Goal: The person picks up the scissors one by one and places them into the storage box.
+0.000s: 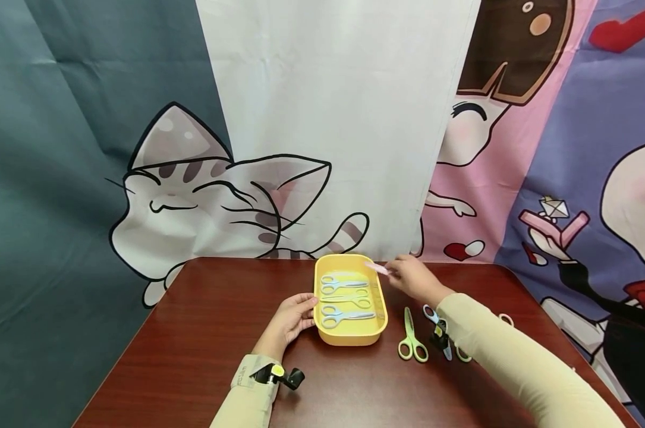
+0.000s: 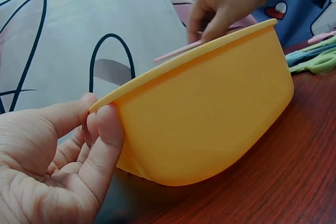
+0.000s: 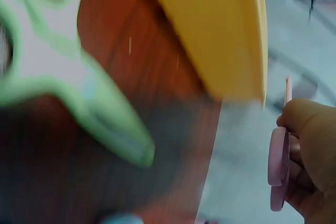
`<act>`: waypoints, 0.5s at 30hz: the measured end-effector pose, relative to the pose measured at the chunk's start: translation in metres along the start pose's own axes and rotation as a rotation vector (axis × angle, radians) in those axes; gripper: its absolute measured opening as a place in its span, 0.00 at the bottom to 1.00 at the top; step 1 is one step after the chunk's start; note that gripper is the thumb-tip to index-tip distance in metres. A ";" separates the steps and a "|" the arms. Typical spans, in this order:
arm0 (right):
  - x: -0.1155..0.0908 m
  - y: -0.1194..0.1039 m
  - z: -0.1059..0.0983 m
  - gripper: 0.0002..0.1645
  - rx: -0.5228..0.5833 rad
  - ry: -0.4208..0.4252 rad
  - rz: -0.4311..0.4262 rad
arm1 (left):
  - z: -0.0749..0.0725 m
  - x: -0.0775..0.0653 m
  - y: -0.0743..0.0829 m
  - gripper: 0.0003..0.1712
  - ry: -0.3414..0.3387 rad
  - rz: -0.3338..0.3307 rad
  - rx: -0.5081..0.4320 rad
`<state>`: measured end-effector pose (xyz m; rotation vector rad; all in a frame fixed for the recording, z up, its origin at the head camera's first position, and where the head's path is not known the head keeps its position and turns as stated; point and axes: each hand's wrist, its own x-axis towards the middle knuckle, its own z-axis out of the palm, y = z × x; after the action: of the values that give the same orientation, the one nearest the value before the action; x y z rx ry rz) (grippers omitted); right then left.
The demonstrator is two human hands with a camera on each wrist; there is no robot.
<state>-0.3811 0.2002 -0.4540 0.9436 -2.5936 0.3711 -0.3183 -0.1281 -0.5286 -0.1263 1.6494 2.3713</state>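
Observation:
A yellow plastic tray [image 1: 349, 340] stands on the table with three pairs of scissors lying crosswise in it: blue scissors [image 1: 330, 289] at the far end, green scissors [image 1: 362, 300] in the middle and another blue pair [image 1: 331, 321] nearest me. My left hand [image 1: 290, 319] pinches the tray's left rim, thumb on one side and fingers on the other, plain in the left wrist view. Over the far right rim, my right hand [image 1: 415, 278] holds pink scissors [image 1: 377, 268] by the handles [image 3: 277, 158], blades pointing left across the tray.
Right of the tray lie green scissors [image 1: 409, 340] and blue scissors [image 1: 431, 313]. More handles, one green [image 1: 463, 355] and one pale [image 1: 506, 319], show around my right sleeve, which partly covers them. A printed cloth [image 1: 354, 119] hangs behind the table's far edge.

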 end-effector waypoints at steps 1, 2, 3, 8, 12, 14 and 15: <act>0.002 -0.009 0.002 0.10 0.011 -0.010 -0.028 | 0.000 0.000 0.000 0.16 0.000 -0.002 0.001; 0.004 -0.017 0.003 0.11 0.024 -0.026 -0.055 | 0.001 0.000 0.000 0.17 0.000 -0.004 0.000; 0.005 -0.025 0.003 0.10 0.035 -0.039 -0.086 | 0.001 -0.001 0.001 0.17 -0.001 -0.005 0.002; 0.008 -0.061 0.008 0.10 0.070 -0.113 -0.244 | 0.002 -0.002 0.002 0.20 -0.001 -0.018 0.002; 0.007 -0.083 0.015 0.09 0.035 -0.140 -0.349 | 0.001 -0.003 0.002 0.17 0.000 -0.021 -0.005; 0.006 -0.090 0.019 0.10 -0.017 -0.141 -0.397 | 0.001 -0.002 0.002 0.17 -0.004 -0.012 -0.008; 0.006 -0.093 0.021 0.10 -0.047 -0.148 -0.412 | 0.001 -0.002 0.002 0.17 -0.006 -0.010 -0.011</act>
<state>-0.3291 0.1203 -0.4591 1.4973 -2.4328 0.1329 -0.3167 -0.1281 -0.5256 -0.1295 1.6302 2.3712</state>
